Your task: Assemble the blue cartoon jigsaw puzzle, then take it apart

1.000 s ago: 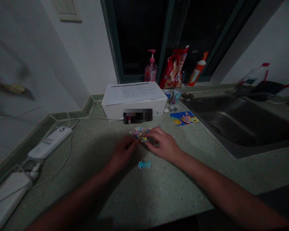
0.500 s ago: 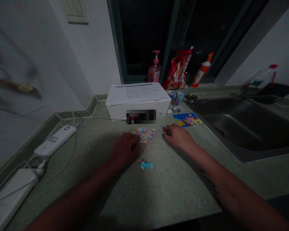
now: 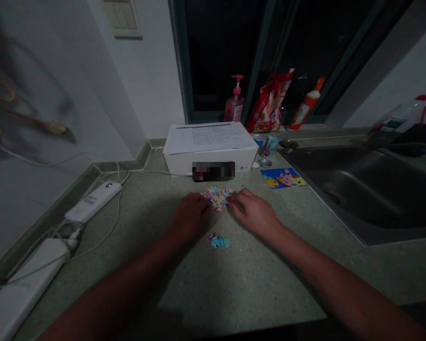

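Observation:
A small heap of colourful jigsaw pieces [image 3: 218, 196] lies on the green speckled counter [image 3: 234, 284], in front of a white box [image 3: 211, 149]. My left hand [image 3: 190, 218] rests at the heap's left edge, knuckles up and fingers curled onto the pieces. My right hand [image 3: 253, 213] touches the heap's right edge, fingers bent down on the pieces. A little cluster of joined blue pieces [image 3: 220, 242] lies nearer to me, between my forearms. In the dim light I cannot see whether either hand holds a piece.
A picture card [image 3: 283, 177] lies right of the box, beside a steel sink [image 3: 369, 189]. A small can [image 3: 270, 144], a pink pump bottle [image 3: 234, 105], a red bag [image 3: 271, 106] and an orange bottle [image 3: 307, 106] stand by the dark window. White power strips [image 3: 94, 201] and cables lie at left.
My right hand came back from the spot right of the heap to the heap's right edge. My left hand stayed at the left edge. The view shifted slightly.

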`<state>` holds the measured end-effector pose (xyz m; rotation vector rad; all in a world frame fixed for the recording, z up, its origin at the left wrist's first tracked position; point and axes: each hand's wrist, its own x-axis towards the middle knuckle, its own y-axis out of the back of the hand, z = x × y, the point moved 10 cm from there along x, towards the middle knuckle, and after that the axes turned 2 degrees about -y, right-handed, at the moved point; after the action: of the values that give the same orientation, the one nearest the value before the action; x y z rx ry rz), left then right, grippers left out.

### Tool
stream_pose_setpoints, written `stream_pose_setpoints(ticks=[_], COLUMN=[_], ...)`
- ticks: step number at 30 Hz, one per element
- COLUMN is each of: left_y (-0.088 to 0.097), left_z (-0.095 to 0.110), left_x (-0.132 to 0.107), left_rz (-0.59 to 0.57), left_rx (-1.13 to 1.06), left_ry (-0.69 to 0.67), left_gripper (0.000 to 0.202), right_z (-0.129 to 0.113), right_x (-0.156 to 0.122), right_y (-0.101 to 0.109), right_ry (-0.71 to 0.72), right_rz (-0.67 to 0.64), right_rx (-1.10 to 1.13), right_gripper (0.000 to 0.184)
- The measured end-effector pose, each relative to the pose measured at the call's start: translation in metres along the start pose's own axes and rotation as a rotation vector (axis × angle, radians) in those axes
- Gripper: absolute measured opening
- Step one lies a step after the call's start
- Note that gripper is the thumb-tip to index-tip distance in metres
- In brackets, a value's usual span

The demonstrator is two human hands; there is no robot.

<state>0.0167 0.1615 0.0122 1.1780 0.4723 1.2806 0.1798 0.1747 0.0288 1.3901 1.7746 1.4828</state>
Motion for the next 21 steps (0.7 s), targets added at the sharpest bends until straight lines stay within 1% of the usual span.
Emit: stream_pose_setpoints(ticks=[2, 4, 5, 7, 9, 11, 14, 16, 18, 21], left_y=[0.007, 0.007, 0.006, 0.004, -0.001, -0.006, -0.01, -0.011, -0.008, 0.006], left_z=[-0.011, -0.021, -0.021, -0.017, -0.012, -0.008, -0.005, -0.005, -0.008, -0.014], left_x=[-0.002, -0.008, -0.01, -0.014, -0.019, -0.022, -0.024, -0.024, -0.022, -0.018], left_rz=[0.039, 0.047, 0.038, 0.005, -0.03, -0.051, -0.056, -0.057, -0.037, 0.048], left_rx=[-0.171, -0.384, -0.437, -0.518, -0.622, -0.738, -0.793, -0.772, -0.709, -0.545], left_ry=[0.146, 0.326, 0.37, 0.414, 0.433, 0.447, 0.423, 0.406, 0.391, 0.348], left_gripper=[0.014, 0.015, 0.017, 0.02, 0.021, 0.021, 0.022, 0.021, 0.02, 0.021], right_z=[-0.009, -0.02, -0.025, -0.034, -0.041, -0.045, -0.045, -0.043, -0.039, -0.037], right_x=[-0.002, -0.006, -0.008, -0.012, -0.015, -0.018, -0.018, -0.016, -0.013, -0.011], right_y=[0.003, 0.01, 0.013, 0.019, 0.021, 0.022, 0.023, 0.023, 0.021, 0.014], right_ry=[0.072, 0.15, 0.184, 0.237, 0.276, 0.3, 0.282, 0.246, 0.211, 0.205], right_rz=[0.043, 0.093, 0.115, 0.144, 0.15, 0.156, 0.141, 0.104, 0.058, -0.049], right_rx=[0.071, 0.154, 0.191, 0.241, 0.258, 0.263, 0.261, 0.271, 0.304, 0.356], right_gripper=[0.02, 0.021, 0.023, 0.028, 0.029, 0.025, 0.021, 0.02, 0.021, 0.02])
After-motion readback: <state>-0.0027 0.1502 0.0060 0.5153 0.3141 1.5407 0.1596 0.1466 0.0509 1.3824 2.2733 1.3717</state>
